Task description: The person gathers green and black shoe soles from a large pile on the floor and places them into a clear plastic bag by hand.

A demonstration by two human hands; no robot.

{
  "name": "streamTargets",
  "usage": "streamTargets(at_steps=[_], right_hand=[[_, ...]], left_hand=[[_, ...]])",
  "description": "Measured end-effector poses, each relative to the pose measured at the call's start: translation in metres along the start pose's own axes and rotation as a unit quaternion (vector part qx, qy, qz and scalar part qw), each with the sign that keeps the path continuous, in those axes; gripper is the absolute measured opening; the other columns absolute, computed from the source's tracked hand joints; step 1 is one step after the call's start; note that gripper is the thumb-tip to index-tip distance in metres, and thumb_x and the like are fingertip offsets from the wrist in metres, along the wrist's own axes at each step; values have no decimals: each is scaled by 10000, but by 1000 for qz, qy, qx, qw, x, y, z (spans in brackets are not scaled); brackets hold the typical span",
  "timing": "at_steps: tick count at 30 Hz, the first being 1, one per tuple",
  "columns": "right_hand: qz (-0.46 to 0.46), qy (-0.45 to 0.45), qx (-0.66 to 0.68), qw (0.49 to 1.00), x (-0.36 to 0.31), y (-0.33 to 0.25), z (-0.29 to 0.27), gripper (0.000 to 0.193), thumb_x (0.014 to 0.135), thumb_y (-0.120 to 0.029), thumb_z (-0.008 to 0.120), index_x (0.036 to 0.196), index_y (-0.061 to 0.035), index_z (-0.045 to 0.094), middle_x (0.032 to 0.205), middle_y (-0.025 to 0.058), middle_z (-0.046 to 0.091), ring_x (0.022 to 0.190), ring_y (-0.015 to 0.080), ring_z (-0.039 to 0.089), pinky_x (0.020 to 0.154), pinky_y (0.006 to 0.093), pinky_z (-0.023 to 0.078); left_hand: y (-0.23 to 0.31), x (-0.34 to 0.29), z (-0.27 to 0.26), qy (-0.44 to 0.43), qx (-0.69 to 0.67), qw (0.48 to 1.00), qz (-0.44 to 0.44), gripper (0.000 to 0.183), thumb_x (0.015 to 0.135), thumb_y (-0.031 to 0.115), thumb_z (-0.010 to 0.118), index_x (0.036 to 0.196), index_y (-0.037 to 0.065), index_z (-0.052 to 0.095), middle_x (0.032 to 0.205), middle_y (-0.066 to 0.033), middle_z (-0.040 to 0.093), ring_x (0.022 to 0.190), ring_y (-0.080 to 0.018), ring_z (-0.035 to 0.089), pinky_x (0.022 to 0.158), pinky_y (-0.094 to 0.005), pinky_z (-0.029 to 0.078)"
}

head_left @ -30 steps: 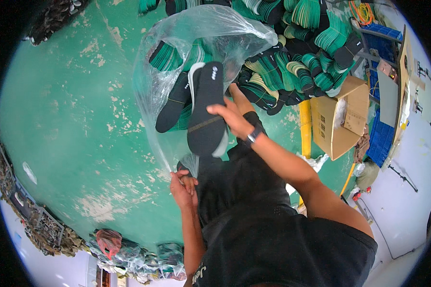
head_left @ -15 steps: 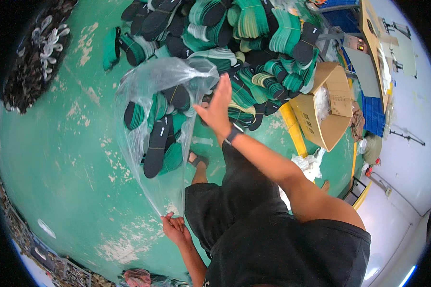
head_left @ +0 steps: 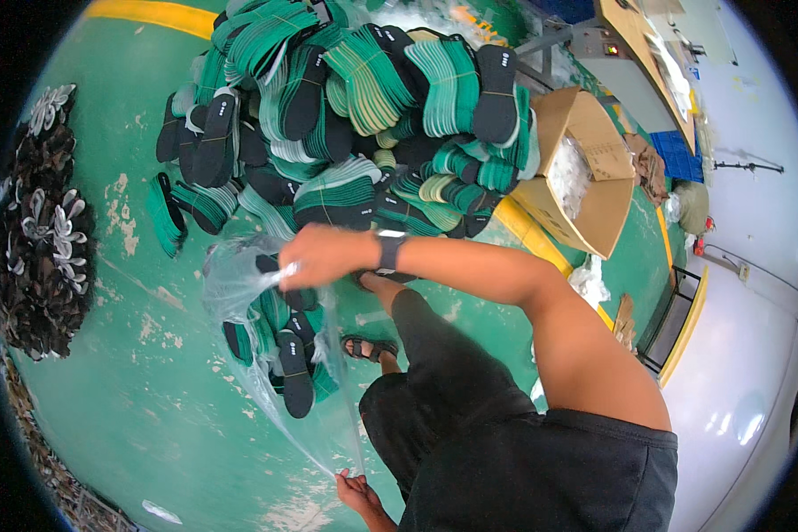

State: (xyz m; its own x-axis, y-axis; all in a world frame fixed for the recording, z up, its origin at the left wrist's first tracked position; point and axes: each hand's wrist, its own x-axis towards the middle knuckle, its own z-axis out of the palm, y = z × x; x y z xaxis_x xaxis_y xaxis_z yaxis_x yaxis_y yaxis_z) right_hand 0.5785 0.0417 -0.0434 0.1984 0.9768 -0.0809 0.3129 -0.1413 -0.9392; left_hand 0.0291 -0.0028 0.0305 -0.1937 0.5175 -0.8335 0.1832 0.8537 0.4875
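Observation:
A clear plastic bag [head_left: 270, 390] is stretched between my two hands. My left hand [head_left: 356, 493], low in the view, pinches one end of it. My right hand [head_left: 326, 257], with a dark band on its wrist, is closed round a bunched part of the bag at the far end. Through the film show several black and green insoles [head_left: 296, 372]; I cannot tell whether they lie inside the bag or behind it. Just beyond my right hand rises a big heap of banded insole bundles [head_left: 372, 80], green, pale and black.
An open cardboard box [head_left: 554, 208] with whitish plastic inside stands right of the heap, by a yellow floor line [head_left: 532, 232]. Behind it is a wooden-topped table [head_left: 652, 66]. Dark bundles with grey loops [head_left: 49, 239] lie at far left. My sandalled foot [head_left: 369, 347] is beside the bag.
My right hand was open with fingers straight against the bag; it has moved left and closed on the bunched film. My left hand keeps its pinch. The view has shifted, showing more of the heap.

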Motion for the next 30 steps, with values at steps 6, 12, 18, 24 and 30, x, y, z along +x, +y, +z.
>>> streamTargets(at_steps=[6,12,18,24,30], right_hand=[[392,516,-334,684,-3,210,-160,846,649,-538,699,1164,66,410,1154,238,477,1131,402,402,889,532,357],[369,253,-545,709,60,279,-184,1242,546,-626,748,1417,20,143,1452,294,133,1341,464,116,989,621,228],[469,355,-367,721,41,298,-222,1194,616,-483,732,1417,40,16,1420,258,228,1270,443,285,986,587,266],[531,274,-451,664,50,311,-242,1084,590,-520,723,1366,62,239,1339,236,400,1196,361,440,972,421,388],[311,171,-429,831,-28,303,-246,810,650,-608,680,1115,40,533,832,218,644,782,356,632,705,420,508]], left_hand=[[18,0,31,22,-30,997,-68,373,989,318,371,960,-24,518,434,30,259,374,-92,237,492,-262,334],[14,-15,61,68,39,992,-101,356,968,290,425,930,-44,543,425,36,238,356,-86,215,462,-273,333],[-2,-10,59,80,138,981,-109,269,895,226,559,966,-33,574,483,42,297,409,-76,312,471,-266,353],[11,-4,71,78,86,986,-121,424,978,340,398,860,-28,572,410,25,264,359,-98,244,472,-287,330],[3,-15,59,40,-2,997,-71,444,988,362,351,832,-7,542,408,20,250,360,-103,209,465,-285,305]])
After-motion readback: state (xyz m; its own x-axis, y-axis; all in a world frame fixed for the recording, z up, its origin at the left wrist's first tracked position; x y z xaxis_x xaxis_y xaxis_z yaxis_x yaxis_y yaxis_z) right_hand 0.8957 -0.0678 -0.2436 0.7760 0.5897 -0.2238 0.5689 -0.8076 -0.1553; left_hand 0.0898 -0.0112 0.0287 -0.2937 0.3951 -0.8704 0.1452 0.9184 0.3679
